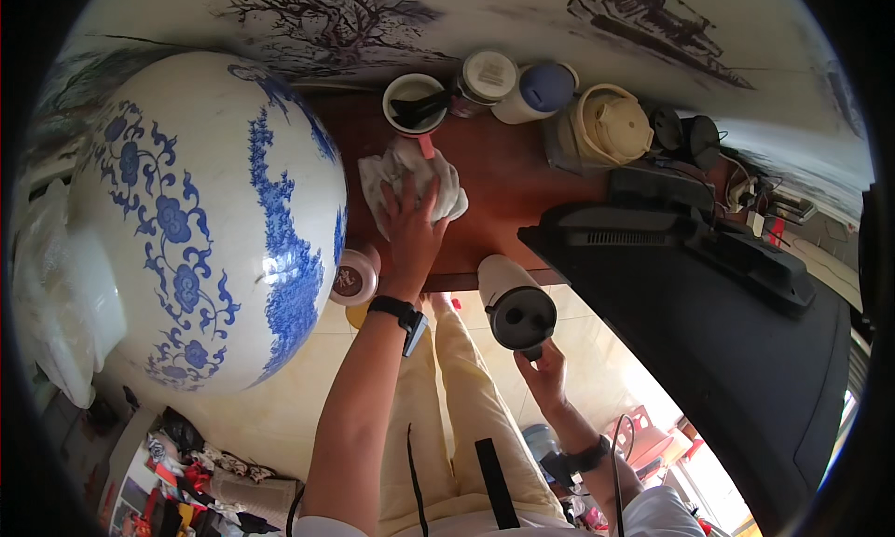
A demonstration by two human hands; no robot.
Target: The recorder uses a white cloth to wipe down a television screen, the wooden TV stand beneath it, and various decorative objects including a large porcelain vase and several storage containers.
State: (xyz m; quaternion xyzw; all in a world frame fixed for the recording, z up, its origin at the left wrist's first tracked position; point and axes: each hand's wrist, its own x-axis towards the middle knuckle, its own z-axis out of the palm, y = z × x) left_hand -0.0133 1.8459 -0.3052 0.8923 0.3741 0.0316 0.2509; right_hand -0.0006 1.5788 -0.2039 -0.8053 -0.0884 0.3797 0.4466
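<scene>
1. We press our left hand (410, 225) flat, fingers spread wide, on a crumpled white cloth (410, 178) that lies on the reddish-brown tabletop (508, 187); the palm bears down so the cloth stays bunched under it rather than being pinched

2. Our right hand (545, 374) sits lower, at about 4 o'clock from the left, clear of the table edge. Its fingers close around the underside of a white cylindrical container with a dark grey top (515, 304), held tilted with the top facing us, apparently lifted off so the surface beneath is free

3. At 12 o'clock from the cloth stands a white cup (413, 103) with a dark utensil in it; a pink handle pokes out just beside the cloth. To its right, at 1 o'clock, stand a white-lidded jar (487, 75) and a blue-capped bottle (541, 89)

4. Further right, at 2 o'clock, is a cream-coloured lidded jug (606, 127), then dark objects we cannot make out well

5. At 9 o'clock a large blue-and-white porcelain vase (196, 220) fills the left; a small round pot with a red seal (352, 281) sits against its base, near our left wrist, which wears a black watch (401, 311)

6. A black flat panel, probably a screen (727, 332), leans at 3 to 5 o'clock
</scene>
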